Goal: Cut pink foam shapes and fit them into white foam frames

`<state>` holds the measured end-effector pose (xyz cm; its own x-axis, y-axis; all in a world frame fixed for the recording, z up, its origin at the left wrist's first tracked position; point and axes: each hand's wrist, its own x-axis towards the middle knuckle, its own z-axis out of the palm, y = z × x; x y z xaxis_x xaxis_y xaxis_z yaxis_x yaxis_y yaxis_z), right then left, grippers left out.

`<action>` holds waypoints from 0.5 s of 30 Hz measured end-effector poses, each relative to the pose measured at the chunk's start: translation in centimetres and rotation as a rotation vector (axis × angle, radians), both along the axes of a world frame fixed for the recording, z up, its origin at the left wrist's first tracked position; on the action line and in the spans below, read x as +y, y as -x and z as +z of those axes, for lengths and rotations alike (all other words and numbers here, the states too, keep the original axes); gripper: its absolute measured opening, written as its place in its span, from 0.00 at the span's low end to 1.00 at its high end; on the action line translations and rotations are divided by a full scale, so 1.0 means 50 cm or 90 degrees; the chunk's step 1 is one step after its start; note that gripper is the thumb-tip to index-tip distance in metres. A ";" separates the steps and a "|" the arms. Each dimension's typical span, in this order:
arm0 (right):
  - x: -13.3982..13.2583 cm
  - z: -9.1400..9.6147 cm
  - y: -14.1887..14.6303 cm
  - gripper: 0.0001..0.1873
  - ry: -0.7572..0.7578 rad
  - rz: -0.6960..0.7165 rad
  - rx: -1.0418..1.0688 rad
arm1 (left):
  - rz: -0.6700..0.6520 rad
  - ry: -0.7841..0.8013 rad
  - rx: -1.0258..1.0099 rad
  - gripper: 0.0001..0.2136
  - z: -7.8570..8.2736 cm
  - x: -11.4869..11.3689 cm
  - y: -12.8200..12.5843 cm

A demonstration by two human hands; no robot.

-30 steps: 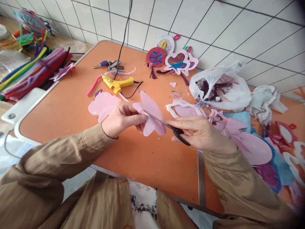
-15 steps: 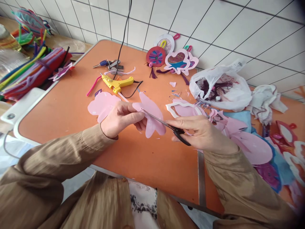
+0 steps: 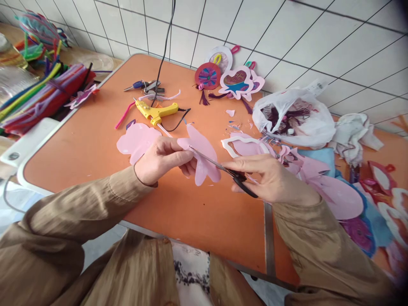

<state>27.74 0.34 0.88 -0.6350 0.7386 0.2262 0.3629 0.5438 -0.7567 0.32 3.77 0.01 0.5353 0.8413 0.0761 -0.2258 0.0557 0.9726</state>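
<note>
My left hand (image 3: pixel 162 159) pinches the left edge of a pink foam cutout (image 3: pixel 201 154) and holds it just above the orange table (image 3: pixel 95 140). My right hand (image 3: pixel 270 178) grips black-handled scissors (image 3: pixel 229 172). Their blades lie across the middle of the cutout, pointing left toward my left fingers. A second pink foam shape (image 3: pixel 137 140) lies flat on the table behind my left hand.
A yellow glue gun (image 3: pixel 156 111) with its black cord, keys (image 3: pixel 145 86) and finished decorations (image 3: pixel 229 78) lie further back. A white plastic bag (image 3: pixel 295 117) and pink and blue foam scraps (image 3: pixel 331 191) fill the right side. Pipe cleaners (image 3: pixel 41 95) are piled at left.
The scissors' handles have dropped slightly lower and the blades have worked a little along the cutout. Both hands stay in place.
</note>
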 end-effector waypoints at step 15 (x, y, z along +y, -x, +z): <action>0.000 0.001 0.003 0.24 -0.030 0.016 0.004 | -0.013 -0.010 0.032 0.16 0.002 -0.003 -0.002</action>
<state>27.59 0.33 0.94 -0.6512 0.7110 0.2652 0.3437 0.5879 -0.7322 0.41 3.62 0.13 0.5554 0.8293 0.0611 -0.1753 0.0450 0.9835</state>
